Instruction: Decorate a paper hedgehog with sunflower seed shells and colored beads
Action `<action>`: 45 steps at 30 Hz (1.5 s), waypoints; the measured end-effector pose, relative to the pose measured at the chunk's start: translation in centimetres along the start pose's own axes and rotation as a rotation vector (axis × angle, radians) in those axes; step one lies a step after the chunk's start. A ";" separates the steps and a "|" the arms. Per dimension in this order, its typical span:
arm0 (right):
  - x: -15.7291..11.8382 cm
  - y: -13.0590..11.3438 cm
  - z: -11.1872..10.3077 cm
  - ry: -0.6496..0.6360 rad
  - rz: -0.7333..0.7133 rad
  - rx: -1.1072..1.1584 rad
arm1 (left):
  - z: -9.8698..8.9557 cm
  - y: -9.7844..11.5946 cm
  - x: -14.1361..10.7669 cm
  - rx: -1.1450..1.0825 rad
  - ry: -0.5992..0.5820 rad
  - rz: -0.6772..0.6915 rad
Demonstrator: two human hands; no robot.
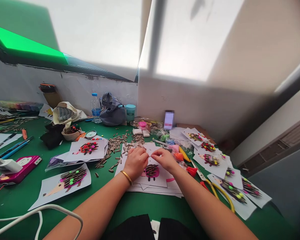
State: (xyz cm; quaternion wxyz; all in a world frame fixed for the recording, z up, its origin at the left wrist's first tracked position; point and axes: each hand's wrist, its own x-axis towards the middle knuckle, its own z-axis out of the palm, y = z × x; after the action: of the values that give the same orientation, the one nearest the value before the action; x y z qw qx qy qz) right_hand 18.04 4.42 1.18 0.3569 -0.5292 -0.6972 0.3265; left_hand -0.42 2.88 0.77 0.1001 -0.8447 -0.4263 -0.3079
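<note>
My left hand (136, 162), with a gold bangle (126, 177) at the wrist, is closed above a white sheet, its fingers curled so that their contents are hidden. My right hand (164, 158) faces it, thumb and index finger pinched on something too small to make out. The fingertips of both hands nearly meet. Beneath them lies a paper hedgehog picture (152, 171) with a pink body and dark striped seeds as spines, partly covered by my left hand. It rests on a stack of white paper (160, 190). Loose sunflower seeds (117, 144) are scattered beyond my left hand.
Hedgehog pictures with bright balls lie at left (69, 180) and right (231, 191). Yellow-handled scissors (215, 190) sit beside my right forearm. A phone (169, 120) leans against the wall. At the back stand a water bottle (95, 108) and a teal-lidded jar (130, 112). A white cable (52, 207) loops front left.
</note>
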 end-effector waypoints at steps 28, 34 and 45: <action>-6.7 2.0 -1.6 0.088 -0.326 -0.588 | 0.7 -1.5 -0.3 -0.073 -0.344 -0.205; -6.7 1.8 -1.3 0.072 -0.355 -0.672 | 0.6 -1.3 -0.2 -0.055 -0.363 -0.227; -6.6 1.2 -0.7 0.075 -0.433 -0.811 | 0.6 -1.1 -0.2 -0.043 -0.352 -0.222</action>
State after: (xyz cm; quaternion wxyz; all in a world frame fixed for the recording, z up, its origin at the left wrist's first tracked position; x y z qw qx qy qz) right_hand 20.52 -1.64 -0.46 0.2057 -0.4798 -0.8497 -0.0741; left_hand -1.17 3.69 0.07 -0.0285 -0.8351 -0.5212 -0.1736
